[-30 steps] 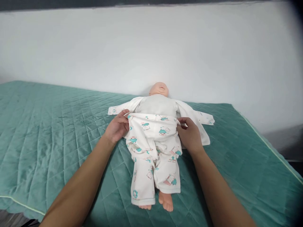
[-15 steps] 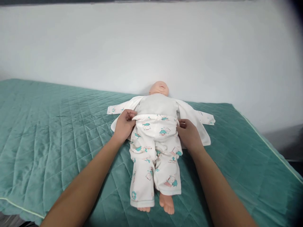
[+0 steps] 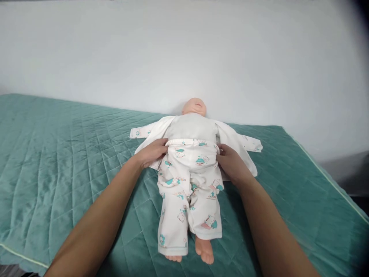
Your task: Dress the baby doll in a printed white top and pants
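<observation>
A baby doll [image 3: 195, 107] lies on its back on the green quilted bedspread [image 3: 66, 154], its head against the wall. It wears white patterned trousers [image 3: 188, 184], and an open white jacket [image 3: 239, 144] is spread under it. My left hand [image 3: 152, 152] grips the trousers' waistband at the doll's left-hand side, fingers curled on the cloth. At the other side of the waist, my right hand [image 3: 230, 163] has its fingers closed on the waistband. The doll's bare feet [image 3: 204, 251] stick out of the trouser legs.
A pale wall [image 3: 184, 57] stands right behind the doll's head. The bed's right edge [image 3: 331, 184] runs diagonally down to the right, with dark floor beyond it. The bed's near left corner shows at the bottom left.
Both hands have drawn the waistband higher on the doll's belly and moved in against its sides. The trousers now sit snug at the waist.
</observation>
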`<state>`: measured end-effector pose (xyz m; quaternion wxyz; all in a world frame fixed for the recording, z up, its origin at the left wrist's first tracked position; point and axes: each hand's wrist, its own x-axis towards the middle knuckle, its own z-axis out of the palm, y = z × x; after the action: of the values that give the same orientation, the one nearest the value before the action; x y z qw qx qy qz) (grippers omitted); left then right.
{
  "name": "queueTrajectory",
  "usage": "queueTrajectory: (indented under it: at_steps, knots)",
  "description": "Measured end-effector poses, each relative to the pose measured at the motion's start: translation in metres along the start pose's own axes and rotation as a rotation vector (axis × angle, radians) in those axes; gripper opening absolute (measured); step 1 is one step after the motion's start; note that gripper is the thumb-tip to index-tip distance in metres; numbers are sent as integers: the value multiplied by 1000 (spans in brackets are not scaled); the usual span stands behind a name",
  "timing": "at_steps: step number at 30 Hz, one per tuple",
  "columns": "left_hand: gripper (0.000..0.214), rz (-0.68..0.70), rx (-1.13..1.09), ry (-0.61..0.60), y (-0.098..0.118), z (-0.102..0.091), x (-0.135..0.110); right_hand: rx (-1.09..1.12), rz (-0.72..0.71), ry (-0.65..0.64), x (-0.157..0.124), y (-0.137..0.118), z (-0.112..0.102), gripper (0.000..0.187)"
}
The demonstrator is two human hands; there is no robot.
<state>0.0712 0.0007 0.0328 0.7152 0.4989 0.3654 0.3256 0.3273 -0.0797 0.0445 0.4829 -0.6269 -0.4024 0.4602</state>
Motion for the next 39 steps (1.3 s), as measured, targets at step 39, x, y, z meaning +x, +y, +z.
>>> queueTrajectory:
  at_steps: [39]
  knots:
    - [34, 281, 248, 145, -3, 13, -11, 292, -33, 97, -9, 2, 9, 28]
